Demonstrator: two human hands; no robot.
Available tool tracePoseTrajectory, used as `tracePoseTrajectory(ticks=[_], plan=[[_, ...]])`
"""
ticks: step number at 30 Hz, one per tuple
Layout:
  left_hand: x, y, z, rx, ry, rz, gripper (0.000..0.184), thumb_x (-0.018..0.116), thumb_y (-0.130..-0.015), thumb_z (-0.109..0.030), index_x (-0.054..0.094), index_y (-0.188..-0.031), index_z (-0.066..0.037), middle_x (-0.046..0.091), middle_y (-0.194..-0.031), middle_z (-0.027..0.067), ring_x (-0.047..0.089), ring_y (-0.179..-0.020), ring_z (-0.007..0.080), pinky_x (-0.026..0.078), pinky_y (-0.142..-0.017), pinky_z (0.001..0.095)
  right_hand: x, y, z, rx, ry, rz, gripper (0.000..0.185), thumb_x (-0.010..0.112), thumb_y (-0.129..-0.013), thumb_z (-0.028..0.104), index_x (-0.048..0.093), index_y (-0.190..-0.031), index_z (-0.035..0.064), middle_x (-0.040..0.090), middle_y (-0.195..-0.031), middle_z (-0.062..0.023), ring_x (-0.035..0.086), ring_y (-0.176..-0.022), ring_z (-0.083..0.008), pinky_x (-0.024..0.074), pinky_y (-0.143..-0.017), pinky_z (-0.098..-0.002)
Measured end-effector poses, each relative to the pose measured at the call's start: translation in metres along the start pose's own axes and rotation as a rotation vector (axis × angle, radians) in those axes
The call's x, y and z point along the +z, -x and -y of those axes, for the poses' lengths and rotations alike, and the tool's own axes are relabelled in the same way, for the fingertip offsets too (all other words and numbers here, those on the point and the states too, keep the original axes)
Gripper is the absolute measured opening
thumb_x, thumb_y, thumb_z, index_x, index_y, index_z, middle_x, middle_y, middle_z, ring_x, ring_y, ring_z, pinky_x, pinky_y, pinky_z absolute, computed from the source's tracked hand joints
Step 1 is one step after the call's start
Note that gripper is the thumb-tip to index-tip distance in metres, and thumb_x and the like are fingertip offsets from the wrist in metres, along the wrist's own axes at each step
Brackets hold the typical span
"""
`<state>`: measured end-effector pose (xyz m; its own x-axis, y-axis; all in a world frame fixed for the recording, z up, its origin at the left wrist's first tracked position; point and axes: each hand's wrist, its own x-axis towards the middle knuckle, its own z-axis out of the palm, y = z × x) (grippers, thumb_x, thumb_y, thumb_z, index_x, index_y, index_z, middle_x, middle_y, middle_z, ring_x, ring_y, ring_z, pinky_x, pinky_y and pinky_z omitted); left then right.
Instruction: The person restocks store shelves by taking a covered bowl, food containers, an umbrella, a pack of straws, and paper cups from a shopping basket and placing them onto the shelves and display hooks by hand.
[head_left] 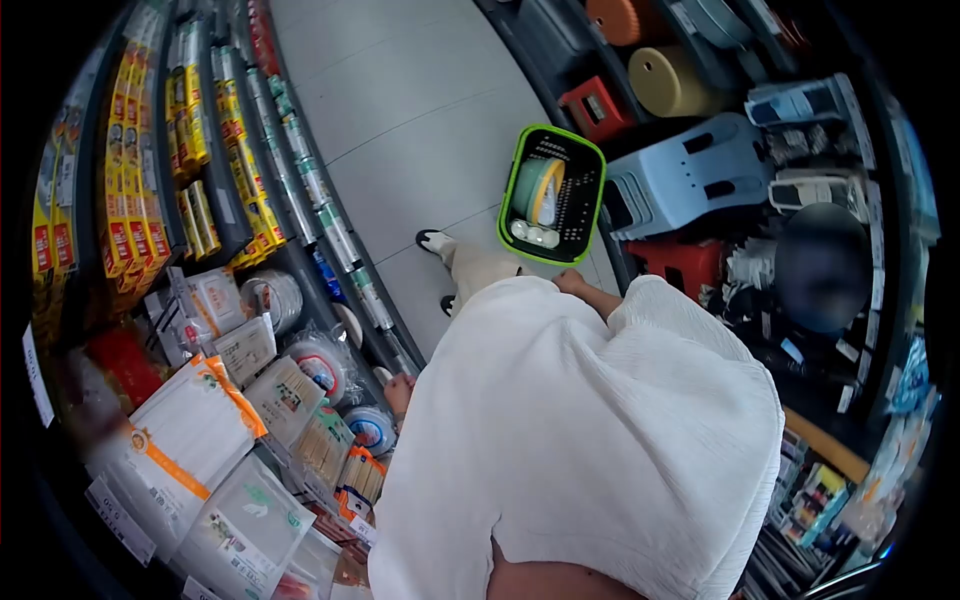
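My right hand [570,282] is closed at the near edge of a black shopping basket [580,205] with a bright green rim; the exact grip is partly hidden. Inside the basket lie a round green-and-yellow item [545,190] and a pack of white round pieces [535,235]. On the other side, my left hand [399,390] is at the lower shelf edge, close to a small white round item [382,375] and a wrapped roll with a blue-ringed label [370,430]. My white top hides much of this hand, so its fingers are hard to read.
Shelves on the left hold yellow-and-red boxes [130,150], packs of white goods [195,430] and clear-wrapped rolls [320,365]. Along the right shelving stand a light blue plastic stool [690,175], red stools [680,270] and a beige stool [670,80]. A grey tiled aisle [400,100] runs between.
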<state>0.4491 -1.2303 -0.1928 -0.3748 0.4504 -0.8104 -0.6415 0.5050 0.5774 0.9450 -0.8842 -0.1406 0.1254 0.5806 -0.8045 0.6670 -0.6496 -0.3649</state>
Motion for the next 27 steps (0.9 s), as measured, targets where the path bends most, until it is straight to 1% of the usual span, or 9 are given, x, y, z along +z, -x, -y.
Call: tracePoseTrajectory(ticks=[2,4,9,14,15,17,22,25,27], plan=[[0.028,0.014,-0.046,-0.020,-0.094,-0.060,0.016,0.058,-0.093,-0.013,0.062,-0.082,-0.003,0.066,-0.074,0.0098,0.063,-0.061,0.0183,0.050,-0.054,0.0281,0.025,-0.022,-0.087,-0.342,0.369,-0.014,0.030,0.060,-0.084,0.020,0.069,-0.083,-0.0082,0.073,-0.079,-0.0211,0.071,-0.059,-0.0259,0.0559,-0.053,-0.0363],[0.052,0.027,-0.070,-0.012,-0.208,-0.152,0.010,0.060,-0.093,-0.013,0.060,-0.094,-0.002,0.067,-0.076,0.0094,0.063,-0.059,0.0157,0.051,-0.052,0.0258,0.027,-0.007,-0.124,-0.283,0.324,-0.026,0.030,0.060,-0.084,0.020,0.069,-0.083,-0.0083,0.073,-0.079,-0.0210,0.071,-0.059,-0.0259,0.0559,-0.053,-0.0363],[0.076,0.023,-0.042,-0.110,-0.286,-0.067,0.013,0.060,-0.094,-0.015,0.060,-0.096,-0.002,0.070,-0.081,0.0116,0.065,-0.061,0.0176,0.054,-0.056,0.0272,0.011,0.045,-0.173,-0.127,0.221,-0.075,0.030,0.060,-0.085,0.020,0.069,-0.085,-0.0086,0.073,-0.081,-0.0209,0.071,-0.059,-0.0260,0.0560,-0.053,-0.0363],[0.061,-0.013,0.069,0.128,-0.995,0.441,0.024,0.059,-0.093,-0.020,0.067,-0.082,0.000,0.070,-0.075,0.0116,0.067,-0.063,0.0176,0.052,-0.058,0.0324,-0.024,0.065,-0.196,-0.071,0.154,-0.106,0.030,0.059,-0.085,0.020,0.068,-0.086,-0.0089,0.074,-0.082,-0.0207,0.071,-0.059,-0.0261,0.0561,-0.052,-0.0363],[0.068,0.001,0.071,0.132,-1.059,0.431,0.024,0.059,-0.093,-0.020,0.067,-0.082,0.000,0.070,-0.075,0.0117,0.067,-0.063,0.0177,0.052,-0.058,0.0326,-0.036,0.068,-0.190,-0.069,0.141,-0.099,0.030,0.059,-0.085,0.020,0.068,-0.086,-0.0089,0.074,-0.082,-0.0207,0.071,-0.059,-0.0261,0.0561,-0.052,-0.0363],[0.099,0.030,0.059,0.055,-1.030,0.337,0.024,0.059,-0.093,-0.020,0.067,-0.082,0.000,0.070,-0.075,0.0118,0.067,-0.063,0.0179,0.052,-0.058,0.0328,-0.064,0.062,-0.169,0.215,-0.266,0.073,0.026,0.062,-0.086,0.022,0.067,-0.090,-0.0037,0.073,-0.082,-0.0169,0.070,-0.060,-0.0244,0.0553,-0.054,-0.0354],[0.175,0.101,0.032,-0.068,-0.866,0.115,0.025,0.059,-0.092,-0.021,0.067,-0.081,0.000,0.070,-0.075,0.0121,0.067,-0.064,0.0184,0.052,-0.058,0.0335,-0.104,-0.001,-0.160,0.170,-0.307,0.122,0.027,0.058,-0.088,0.020,0.063,-0.098,-0.0054,0.073,-0.081,-0.0173,0.071,-0.059,-0.0235,0.0527,-0.049,-0.0339],[0.195,0.123,0.044,-0.092,-0.917,0.068,0.025,0.059,-0.092,-0.021,0.067,-0.081,0.000,0.070,-0.074,0.0123,0.067,-0.064,0.0187,0.052,-0.058,0.0339,-0.117,-0.056,-0.159,0.155,-0.314,0.143,0.026,0.057,-0.089,0.019,0.062,-0.098,-0.0047,0.073,-0.081,-0.0173,0.070,-0.059,-0.0241,0.0516,-0.047,-0.0336],[0.202,0.134,0.059,-0.120,-0.987,0.053,0.026,0.059,-0.092,-0.021,0.067,-0.081,0.000,0.070,-0.074,0.0124,0.067,-0.064,0.0189,0.052,-0.058,0.0341,-0.127,-0.091,-0.158,0.017,-0.285,0.158,0.027,0.057,-0.088,0.019,0.062,-0.100,-0.0046,0.073,-0.081,-0.0173,0.071,-0.060,-0.0240,0.0515,-0.047,-0.0329]])
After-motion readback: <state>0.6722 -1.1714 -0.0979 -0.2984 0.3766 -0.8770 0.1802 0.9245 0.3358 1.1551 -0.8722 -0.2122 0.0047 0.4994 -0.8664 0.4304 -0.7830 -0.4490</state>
